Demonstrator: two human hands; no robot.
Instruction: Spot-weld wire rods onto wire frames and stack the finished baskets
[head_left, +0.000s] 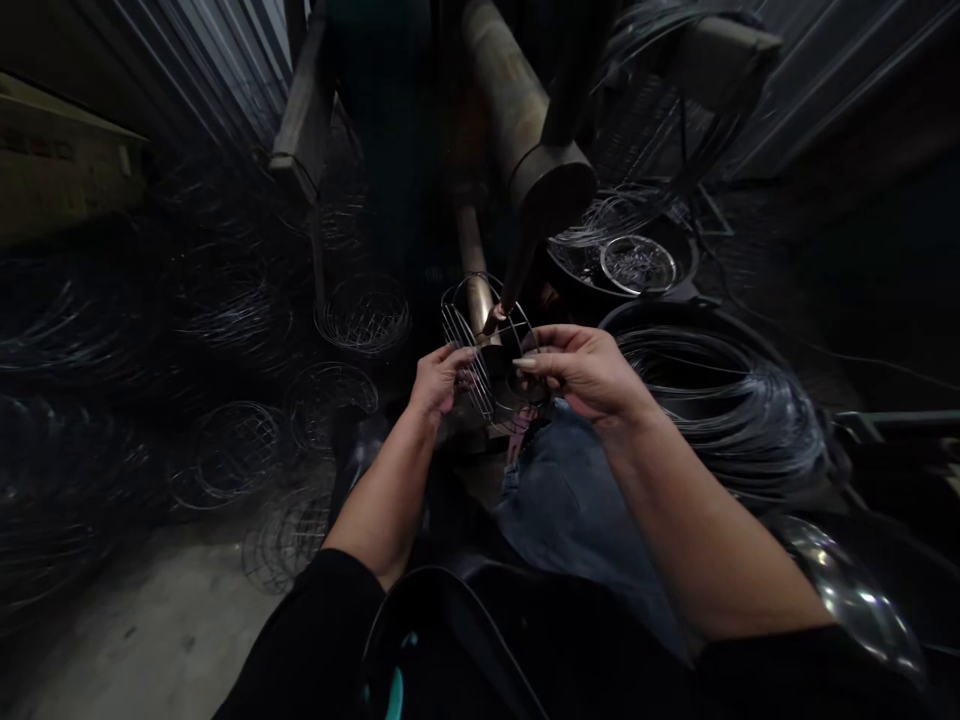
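Taking the wire frame as the clock's centre, a thick metal cylinder (514, 85) looms at 12 o'clock. Below it a thinner post (470, 245) and a slim rod (522, 262) reach the same spot, crowding the space; which wires they touch I cannot tell. At 2 o'clock a round metal dish (604, 264) sits in a dark basin (694, 262); a large wire coil (690, 405) lies just past 3. Round wire frames (238, 450) are scattered between 8 and 9, beside bare concrete floor (150, 610) at 8. The room is dim, with a corrugated panel (236, 65) towards 10 and 11. The wire frame (481, 385) is held up between both hands: the left grip (437, 380) pinches its rim at 8 o'clock, the right grip (577, 365) its wire at 3.
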